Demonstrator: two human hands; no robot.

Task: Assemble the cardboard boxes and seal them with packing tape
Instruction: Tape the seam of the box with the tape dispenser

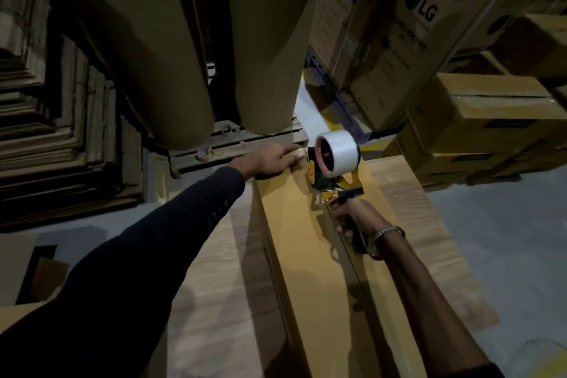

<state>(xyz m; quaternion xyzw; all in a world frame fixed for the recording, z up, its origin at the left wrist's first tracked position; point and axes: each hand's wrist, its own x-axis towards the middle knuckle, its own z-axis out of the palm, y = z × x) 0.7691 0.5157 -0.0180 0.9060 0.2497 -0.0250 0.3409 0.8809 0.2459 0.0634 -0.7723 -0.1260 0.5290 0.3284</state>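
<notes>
Sealing a light, stiff cardboard box [285, 224]: left hand [273, 159] flat on its far end, right hand [352, 221] gripping tape dispenser [334, 163] above its seam.

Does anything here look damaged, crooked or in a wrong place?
Nothing stands out. The left hand presses the box at its far end, and the right hand holds the tape dispenser on the seam.

dim warehouse interior. grey concrete floor [506, 239] with a yellow painted line [372, 144]; two large brown paper rolls [147, 49] standing on a wooden pallet [239, 144]; stacked flat cardboard sheets [61, 132] at left; printed appliance cartons [408, 31] and plain brown cartons [484, 132] stacked at right.
</notes>
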